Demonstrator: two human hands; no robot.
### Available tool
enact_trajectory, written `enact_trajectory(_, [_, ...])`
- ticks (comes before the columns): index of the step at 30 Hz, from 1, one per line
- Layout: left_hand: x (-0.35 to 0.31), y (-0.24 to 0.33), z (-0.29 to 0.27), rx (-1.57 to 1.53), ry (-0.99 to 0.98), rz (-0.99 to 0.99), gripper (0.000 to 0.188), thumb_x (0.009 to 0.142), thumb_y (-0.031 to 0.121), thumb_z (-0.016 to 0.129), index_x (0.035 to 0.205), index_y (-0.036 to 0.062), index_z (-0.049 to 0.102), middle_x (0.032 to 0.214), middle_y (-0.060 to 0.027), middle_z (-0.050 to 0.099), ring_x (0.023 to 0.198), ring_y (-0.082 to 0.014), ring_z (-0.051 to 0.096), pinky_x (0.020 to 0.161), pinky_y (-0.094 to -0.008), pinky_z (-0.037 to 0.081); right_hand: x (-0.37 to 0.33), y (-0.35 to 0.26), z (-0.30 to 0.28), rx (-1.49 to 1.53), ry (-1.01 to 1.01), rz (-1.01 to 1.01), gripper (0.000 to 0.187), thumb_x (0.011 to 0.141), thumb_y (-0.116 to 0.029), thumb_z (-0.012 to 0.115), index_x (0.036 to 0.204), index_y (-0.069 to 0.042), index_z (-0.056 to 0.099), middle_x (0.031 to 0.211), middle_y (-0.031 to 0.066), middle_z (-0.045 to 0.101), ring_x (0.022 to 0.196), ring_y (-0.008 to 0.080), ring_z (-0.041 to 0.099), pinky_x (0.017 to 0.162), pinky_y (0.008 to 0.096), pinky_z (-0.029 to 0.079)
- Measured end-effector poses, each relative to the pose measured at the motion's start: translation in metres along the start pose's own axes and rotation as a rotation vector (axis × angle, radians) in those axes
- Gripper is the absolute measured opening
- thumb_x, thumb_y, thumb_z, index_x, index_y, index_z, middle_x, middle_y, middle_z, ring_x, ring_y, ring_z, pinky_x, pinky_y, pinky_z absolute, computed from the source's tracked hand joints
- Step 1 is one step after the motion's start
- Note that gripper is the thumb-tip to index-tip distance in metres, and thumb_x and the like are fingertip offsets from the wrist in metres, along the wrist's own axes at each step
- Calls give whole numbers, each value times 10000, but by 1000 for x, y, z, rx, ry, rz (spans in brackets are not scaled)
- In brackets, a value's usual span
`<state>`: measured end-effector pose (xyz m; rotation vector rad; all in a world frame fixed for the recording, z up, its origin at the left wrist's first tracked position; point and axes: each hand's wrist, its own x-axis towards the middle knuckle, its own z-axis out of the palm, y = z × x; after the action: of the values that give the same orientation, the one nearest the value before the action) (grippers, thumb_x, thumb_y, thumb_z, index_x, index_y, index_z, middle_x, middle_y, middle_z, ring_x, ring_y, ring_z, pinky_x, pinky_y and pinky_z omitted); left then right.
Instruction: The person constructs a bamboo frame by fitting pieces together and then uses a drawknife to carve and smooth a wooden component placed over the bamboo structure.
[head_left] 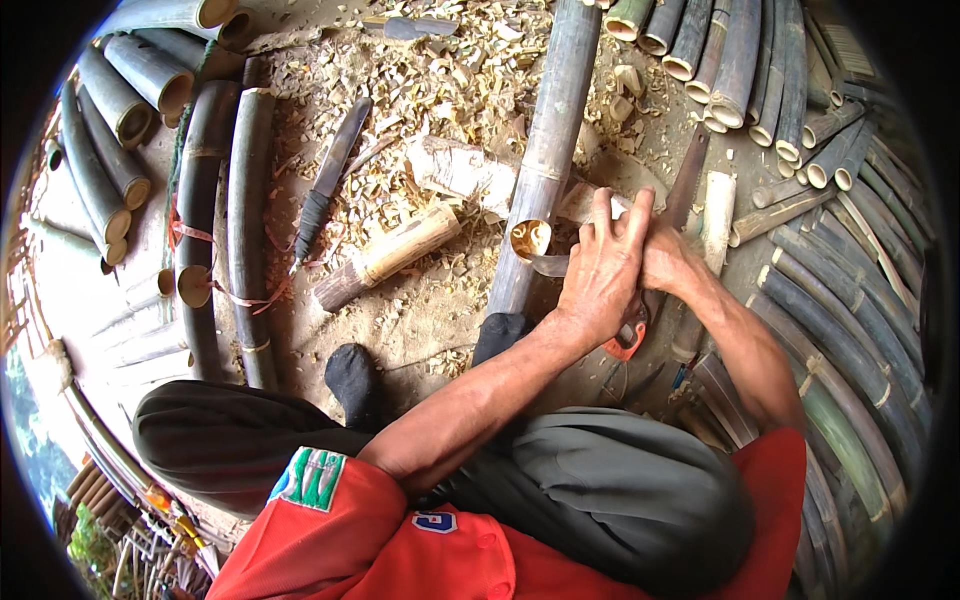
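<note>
A long grey-green bamboo pole [560, 110] lies in front of me, with a pale round cut opening [530, 240] near its closer end. A short metal blade, seemingly a knife's [549, 265], juts from beneath my left hand [598, 285] towards that opening. My left hand closes over the knife, two of its fingers reaching away from me. Against it, on its right side, presses my right hand [665, 255]; it looks closed, but its fingers and whatever they grip are hidden. A saw with an orange-red handle [628, 342] lies below the hands.
A dark-handled knife [330, 185] rests among wood shavings [330, 75]. Nearby lie a cut bamboo piece [395, 250] and a pale log [460, 175]. Bamboo poles are stacked at left [250, 220] and right [840, 370]. My dark-trousered knees [620, 490] are close below the hands.
</note>
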<state>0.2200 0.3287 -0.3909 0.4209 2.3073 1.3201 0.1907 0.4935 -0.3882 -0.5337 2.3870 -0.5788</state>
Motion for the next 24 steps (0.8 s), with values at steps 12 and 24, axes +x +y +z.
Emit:
enact_trajectory(12, [-7, -4, -22, 73, -293, 88, 855, 703, 67, 837, 1455, 66, 429, 1312, -264, 522, 1196, -476, 604, 1002, -523, 549, -12, -25, 19, 71, -275, 353, 387, 877, -287, 760, 1210, -99, 699, 1190, 214, 718, 1119, 373, 686, 924, 476, 558])
enact_trajectory(24, [-17, -24, -72, 263, -619, 184, 1037, 563, 66, 848, 1532, 215, 507, 1530, -218, 434, 1461, -440, 398, 1193, -539, 374, 0, -75, 156, 1172, 344, 518, 336, 1000, -234, 633, 1271, -46, 568, 1070, 128, 676, 798, 210, 694, 639, 367, 587])
